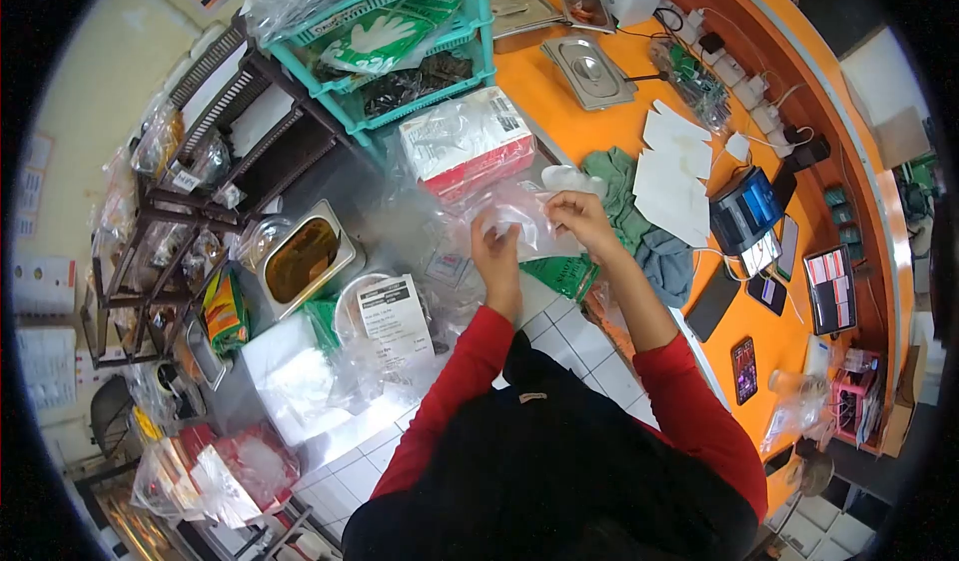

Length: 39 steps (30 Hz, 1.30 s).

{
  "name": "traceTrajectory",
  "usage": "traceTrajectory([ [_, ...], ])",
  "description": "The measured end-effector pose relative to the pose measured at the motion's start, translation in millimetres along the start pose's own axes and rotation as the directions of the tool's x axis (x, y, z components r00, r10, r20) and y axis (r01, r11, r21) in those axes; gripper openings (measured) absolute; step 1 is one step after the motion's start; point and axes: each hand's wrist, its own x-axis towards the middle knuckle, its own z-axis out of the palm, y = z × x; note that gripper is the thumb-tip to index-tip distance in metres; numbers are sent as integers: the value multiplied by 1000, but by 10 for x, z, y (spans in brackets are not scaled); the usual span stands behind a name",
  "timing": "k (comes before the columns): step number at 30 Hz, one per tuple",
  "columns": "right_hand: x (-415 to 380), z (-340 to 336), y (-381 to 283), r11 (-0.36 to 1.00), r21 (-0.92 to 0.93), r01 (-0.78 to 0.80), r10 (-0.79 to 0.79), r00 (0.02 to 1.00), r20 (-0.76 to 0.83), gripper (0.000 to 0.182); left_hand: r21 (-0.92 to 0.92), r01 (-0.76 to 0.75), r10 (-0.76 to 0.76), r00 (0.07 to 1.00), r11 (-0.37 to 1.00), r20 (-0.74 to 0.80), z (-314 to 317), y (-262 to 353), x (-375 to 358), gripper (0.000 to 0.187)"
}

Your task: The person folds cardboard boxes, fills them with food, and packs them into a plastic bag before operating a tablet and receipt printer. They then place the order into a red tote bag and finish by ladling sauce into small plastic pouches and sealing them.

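A clear plastic bag [536, 233] is stretched between my two hands above the edge of the metal counter. My left hand [495, 266] pinches its left side with curled fingers. On the other side, my right hand [585, 221] grips the bag between thumb and fingers. Just beyond it is a red and white cardboard box [470, 151] with plastic on top. A green packet [565, 277] shows below the bag. Left of my left hand, a printed receipt [396, 323] lies against a round container [350, 306] among clear plastic.
A steel pan of brown food [303, 259] stands on the left. Teal shelves [375, 51] rise at the back. The orange counter [639, 51] carries a steel lid [587, 71], green cloths [624, 196], torn cardboard [674, 176], a blue-black device [747, 211] and phones [744, 369].
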Motion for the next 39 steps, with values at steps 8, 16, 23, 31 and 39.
traceTrajectory([
  [8,-27,-143,-534,749,-207,630,-633,585,-508,13,96,-117,124,989,989,-78,-153,-163,149,15],
  [16,-238,143,-539,572,-631,525,-632,772,70,30,274,-394,422,906,877,-47,-149,-183,232,13],
  [23,59,75,-171,749,-503,431,-473,880,50,21,89,-244,250,966,966,-67,-128,64,127,22],
  [31,66,-92,-291,867,-298,400,-426,904,-25,20,-17,-228,224,966,974,-133,-92,56,121,27],
  [39,-45,-184,-511,966,-87,244,-252,963,-92,17,514,-375,539,814,772,-216,-86,87,100,35],
])
